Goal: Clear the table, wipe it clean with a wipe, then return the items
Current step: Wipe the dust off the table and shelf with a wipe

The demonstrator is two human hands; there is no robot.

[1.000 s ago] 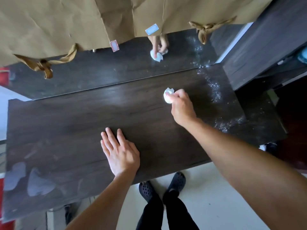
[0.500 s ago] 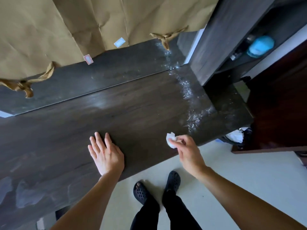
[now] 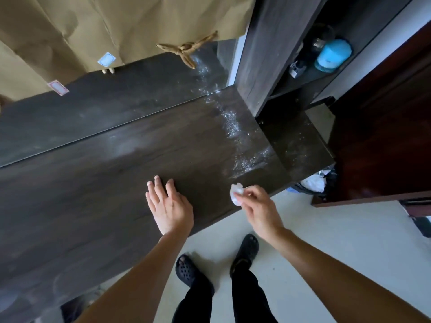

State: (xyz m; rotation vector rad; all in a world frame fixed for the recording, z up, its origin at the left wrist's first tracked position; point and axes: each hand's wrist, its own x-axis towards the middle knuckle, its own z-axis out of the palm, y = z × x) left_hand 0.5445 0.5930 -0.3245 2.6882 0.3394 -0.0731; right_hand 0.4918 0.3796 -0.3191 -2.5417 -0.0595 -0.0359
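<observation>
The dark wooden table [image 3: 98, 183] stretches across the view, bare of items. My left hand [image 3: 169, 206] lies flat on it near the front edge, fingers straight. My right hand [image 3: 258, 207] pinches a small crumpled white wipe [image 3: 236, 193] at the table's front edge, right of the left hand. A streak of white specks and wet shine [image 3: 233, 127] runs across the table's right part.
A mirror [image 3: 105, 113] behind the table is partly covered by brown paper [image 3: 93, 26]. A dark shelf unit [image 3: 275, 50] at the right holds a blue round container [image 3: 332, 55]. A bin with white rubbish [image 3: 312, 184] stands on the floor beyond the table's right end.
My right hand pulled the wipe from the middle of the table back to its front edge. The view swung right. My left hand stayed flat on the table.
</observation>
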